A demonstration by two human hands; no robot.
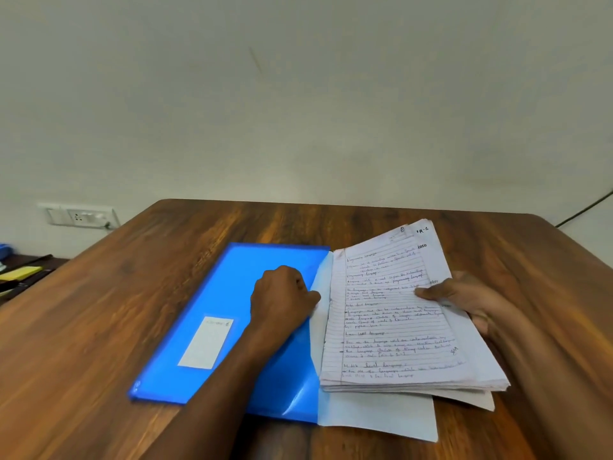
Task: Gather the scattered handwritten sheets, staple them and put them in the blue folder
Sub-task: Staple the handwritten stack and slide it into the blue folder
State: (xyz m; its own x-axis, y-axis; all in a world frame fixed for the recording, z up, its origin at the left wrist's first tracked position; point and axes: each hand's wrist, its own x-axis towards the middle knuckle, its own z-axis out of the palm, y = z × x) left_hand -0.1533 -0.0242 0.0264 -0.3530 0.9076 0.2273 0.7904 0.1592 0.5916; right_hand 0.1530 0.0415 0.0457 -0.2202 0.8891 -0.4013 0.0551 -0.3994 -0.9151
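Wooden worktop [99, 327] fills the lower frame. The blue folder [212, 313] lies at centre, the left hand [282, 295] curled at its right edge. Just right, the right hand [464, 300] grips the stack of handwritten sheets [391, 320].

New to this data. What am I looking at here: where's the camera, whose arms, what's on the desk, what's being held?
No machine here: a person works with bare hands, filmed by one wide-angle camera on their head, looking forward and down. On the wooden table lies a blue folder with a white label. The left hand sits curled at the folder's open edge; what it pinches is unclear. The right hand holds a stack of handwritten sheets, thumb on top, its left edge at the folder's opening. Far left, blurred: a yellow pad and a wall socket.
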